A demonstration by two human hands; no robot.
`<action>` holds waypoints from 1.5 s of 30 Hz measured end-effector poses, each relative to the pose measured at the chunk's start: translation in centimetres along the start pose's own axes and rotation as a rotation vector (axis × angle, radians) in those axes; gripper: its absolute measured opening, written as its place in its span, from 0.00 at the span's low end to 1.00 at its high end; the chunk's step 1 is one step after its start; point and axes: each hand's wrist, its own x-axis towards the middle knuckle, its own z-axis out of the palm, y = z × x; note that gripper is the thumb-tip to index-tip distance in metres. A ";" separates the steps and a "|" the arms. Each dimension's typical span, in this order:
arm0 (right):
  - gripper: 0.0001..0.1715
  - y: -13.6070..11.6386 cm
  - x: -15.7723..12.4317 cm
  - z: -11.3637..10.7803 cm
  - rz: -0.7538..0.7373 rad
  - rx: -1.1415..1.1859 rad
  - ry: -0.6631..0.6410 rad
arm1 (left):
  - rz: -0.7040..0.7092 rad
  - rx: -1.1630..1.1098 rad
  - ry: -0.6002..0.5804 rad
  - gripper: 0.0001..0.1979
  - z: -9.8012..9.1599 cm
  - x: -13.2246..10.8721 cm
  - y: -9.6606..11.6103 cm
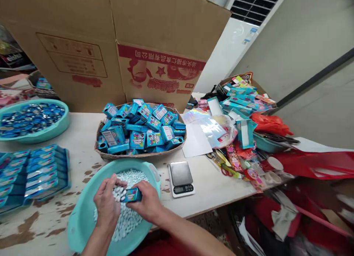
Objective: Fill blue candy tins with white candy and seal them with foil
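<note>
Worn brown patches show on the pale table. At the far left, a round tub is full of shiny blue bits, with rows of blue boxes in front. Big brown cardboard stands at the back. Next comes a blue-green bowl of white sweets. Over it, the left hand has curled fingers beside some sweets; I cannot tell if they pinch any. The right hand pinches a small blue box, its end turned to the left hand. Behind the bowl, a cardboard tray is piled with more boxes. Then comes a flat scale, a tall white machine at the back, a messy heap, and a plain grey wall.
</note>
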 end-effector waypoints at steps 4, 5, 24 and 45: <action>0.24 0.1 -0.2 -0.8 -0.003 0.034 -0.037 | -0.072 -0.131 0.009 0.15 0.9 -0.6 0.4; 0.24 0.1 -0.2 -0.9 0.002 0.048 -0.044 | -0.071 -0.136 0.009 0.15 1.1 -0.7 0.4; 0.18 -0.6 -0.8 -1.5 0.025 0.158 -0.047 | -0.031 -0.160 -0.037 0.19 0.8 -2.1 1.0; 0.24 0.6 -1.2 -2.8 0.074 0.398 0.029 | 0.242 0.490 -0.076 0.17 -3.7 0.1 -0.8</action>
